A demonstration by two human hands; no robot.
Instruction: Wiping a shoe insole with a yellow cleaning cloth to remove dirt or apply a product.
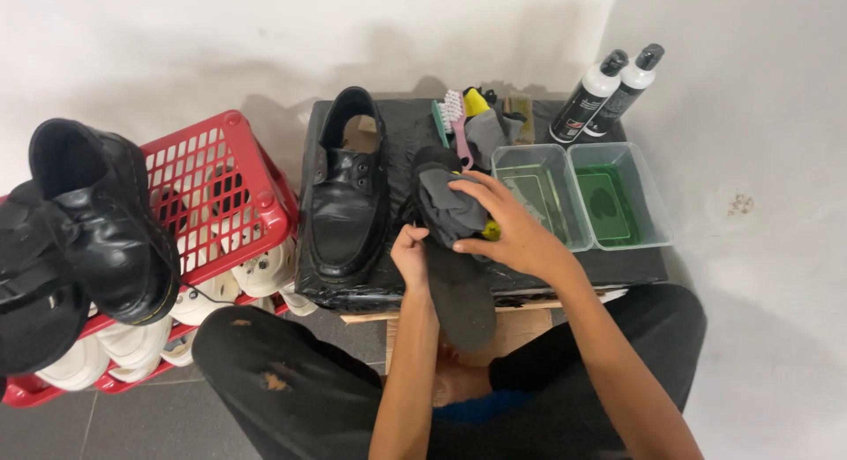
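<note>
Two hands on one black insole [459,292] at 6 o'clock of the table [618,264]: left hand [411,255] pinching its edge, right hand [503,226] fingers pressing a grey cloth [450,206] on it, so a loose pinch could drop it.

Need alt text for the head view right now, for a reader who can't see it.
A person's left hand steadies a black shoe sole while the right hand presses a grey cloth on it. Beside it, a black shoe sits on the black-wrapped table, with two clear tubs behind.
</note>
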